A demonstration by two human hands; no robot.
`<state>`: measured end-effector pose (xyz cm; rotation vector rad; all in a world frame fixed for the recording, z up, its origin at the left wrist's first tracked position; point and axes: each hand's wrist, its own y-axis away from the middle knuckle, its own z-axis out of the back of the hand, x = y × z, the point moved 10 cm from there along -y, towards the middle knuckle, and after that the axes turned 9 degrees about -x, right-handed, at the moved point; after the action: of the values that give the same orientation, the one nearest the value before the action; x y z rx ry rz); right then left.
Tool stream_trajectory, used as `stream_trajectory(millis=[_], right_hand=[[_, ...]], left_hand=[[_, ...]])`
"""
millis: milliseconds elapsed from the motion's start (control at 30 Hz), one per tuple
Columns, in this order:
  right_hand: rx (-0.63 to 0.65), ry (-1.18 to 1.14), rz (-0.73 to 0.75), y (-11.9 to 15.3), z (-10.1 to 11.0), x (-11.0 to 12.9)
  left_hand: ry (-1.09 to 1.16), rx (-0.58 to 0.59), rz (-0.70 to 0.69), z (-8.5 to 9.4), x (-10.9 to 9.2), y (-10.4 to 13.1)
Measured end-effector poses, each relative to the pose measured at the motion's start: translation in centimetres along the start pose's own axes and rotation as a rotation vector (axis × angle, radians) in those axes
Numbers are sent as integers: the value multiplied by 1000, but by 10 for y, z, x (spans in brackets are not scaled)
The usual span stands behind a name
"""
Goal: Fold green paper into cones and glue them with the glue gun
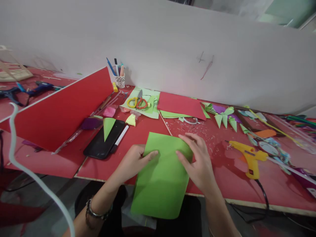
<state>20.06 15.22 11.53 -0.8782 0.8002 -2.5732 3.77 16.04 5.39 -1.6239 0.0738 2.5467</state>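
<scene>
A green sheet of paper (161, 184) is held between my hands at the table's front edge, its lower part hanging over my lap. My left hand (137, 161) grips its left edge, thumb on top and the other fingers mostly hidden beneath. At the upper right corner, my right hand (197, 158) holds the sheet with the thumb on its face and the fingers over the edge, where the paper curls slightly. Left of the sheet lie a black phone (100, 144) with a small green paper cone (108, 126) on it, and a white marker (120, 136).
On the right rests a yellow glue gun (249, 156) with its cord over the edge. Scissors (137, 102), a red paper sheet (181, 103) and green paper leaves (224, 117) lie toward the wall. A red board (71, 108) stands as a divider at left, near a pen cup (120, 80).
</scene>
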Motion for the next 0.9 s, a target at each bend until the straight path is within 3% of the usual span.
stream_trajectory(millis=[267, 533, 667, 900], right_hand=[[-24, -27, 46, 6, -8, 3], [-81, -83, 7, 2, 0, 3], [-7, -79, -71, -2, -6, 2], [185, -145, -23, -17, -26, 25]], left_hand=[[-13, -16, 10, 1, 8, 1], [50, 47, 7, -8, 9, 4], [50, 82, 29, -11, 8, 6], [2, 137, -23, -18, -3, 9]])
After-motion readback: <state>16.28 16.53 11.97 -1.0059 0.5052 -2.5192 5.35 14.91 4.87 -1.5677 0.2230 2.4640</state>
